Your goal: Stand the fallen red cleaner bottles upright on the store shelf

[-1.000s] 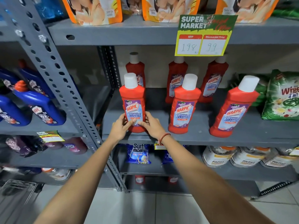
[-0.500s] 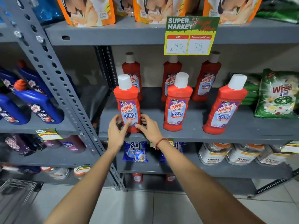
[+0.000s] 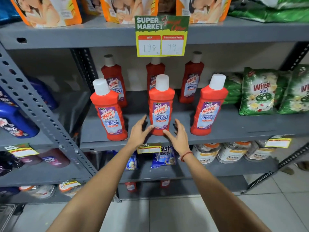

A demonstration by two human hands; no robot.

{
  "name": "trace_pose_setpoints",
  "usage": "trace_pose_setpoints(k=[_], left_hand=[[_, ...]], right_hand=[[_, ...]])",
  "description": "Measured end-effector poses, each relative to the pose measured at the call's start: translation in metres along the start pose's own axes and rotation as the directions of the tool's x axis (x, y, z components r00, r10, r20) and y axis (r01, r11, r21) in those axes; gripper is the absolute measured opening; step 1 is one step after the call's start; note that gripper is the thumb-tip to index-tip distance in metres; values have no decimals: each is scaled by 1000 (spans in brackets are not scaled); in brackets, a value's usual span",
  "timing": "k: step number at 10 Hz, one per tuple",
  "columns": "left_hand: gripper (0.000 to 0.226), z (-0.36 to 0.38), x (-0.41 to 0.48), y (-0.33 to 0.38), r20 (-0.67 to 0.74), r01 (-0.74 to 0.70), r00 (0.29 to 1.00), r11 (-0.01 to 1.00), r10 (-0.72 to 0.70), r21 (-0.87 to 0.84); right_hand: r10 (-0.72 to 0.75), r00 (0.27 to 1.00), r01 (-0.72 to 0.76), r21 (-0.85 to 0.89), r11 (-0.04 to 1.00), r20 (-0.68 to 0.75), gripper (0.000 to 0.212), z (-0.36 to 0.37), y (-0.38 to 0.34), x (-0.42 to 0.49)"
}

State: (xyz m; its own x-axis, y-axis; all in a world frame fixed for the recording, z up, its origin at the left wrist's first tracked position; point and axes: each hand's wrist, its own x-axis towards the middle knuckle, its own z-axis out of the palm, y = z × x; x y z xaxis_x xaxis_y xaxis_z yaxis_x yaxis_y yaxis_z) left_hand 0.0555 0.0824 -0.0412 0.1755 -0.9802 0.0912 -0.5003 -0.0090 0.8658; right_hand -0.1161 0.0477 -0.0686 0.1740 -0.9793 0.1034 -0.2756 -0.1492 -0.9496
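Several red cleaner bottles with white caps stand upright on the grey shelf [image 3: 234,129]. In the front row are a left bottle [image 3: 109,113], a middle bottle [image 3: 161,106] and a right bottle [image 3: 209,108]. Behind them stand three more: back left [image 3: 113,77], back middle [image 3: 154,71] and back right [image 3: 192,77]. My left hand [image 3: 139,131] and my right hand [image 3: 178,135] are open with fingers spread, one on each side of the middle bottle's base. The left fingertips are at or touching its lower edge. No bottle lies on its side.
Green detergent bags [image 3: 260,91] sit at the shelf's right. A yellow price card [image 3: 161,36] hangs from the shelf above. A perforated grey upright [image 3: 35,104] runs diagonally on the left, with blue bottles [image 3: 15,121] beyond it. Packets and tubs fill the lower shelves.
Both hands have let go of the front left bottle and moved right to either side of the front middle bottle. The view has moved closer.
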Motion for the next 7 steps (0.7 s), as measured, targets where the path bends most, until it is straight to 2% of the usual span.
trace_pose_setpoints(k=[1, 2, 4, 5, 6, 7], left_hand=[[46, 4, 3, 1, 83, -29, 996, 1000, 29, -2], [37, 9, 2, 0, 25, -37, 999, 999, 37, 1], [37, 12, -6, 3, -11, -18, 1000, 1000, 19, 15], [41, 13, -13, 11, -14, 10, 1000, 999, -10, 36], [51, 9, -20, 13, -115, 24, 993, 995, -13, 102], [43, -6, -32, 23, -162, 13, 987, 979, 20, 201]], right_hand=[[-7, 989, 0, 46, 999, 147, 57, -4, -8, 15], [12, 982, -17, 25, 1000, 188, 46, -6, -10, 19], [10, 973, 1, -46, 999, 229, 45, -10, -14, 12], [22, 976, 5, -124, 992, 215, 46, -13, -23, 4], [-60, 996, 76, -241, 967, 73, 43, -16, -29, -7], [-218, 974, 185, -329, 926, -66, 32, -24, -42, -25]])
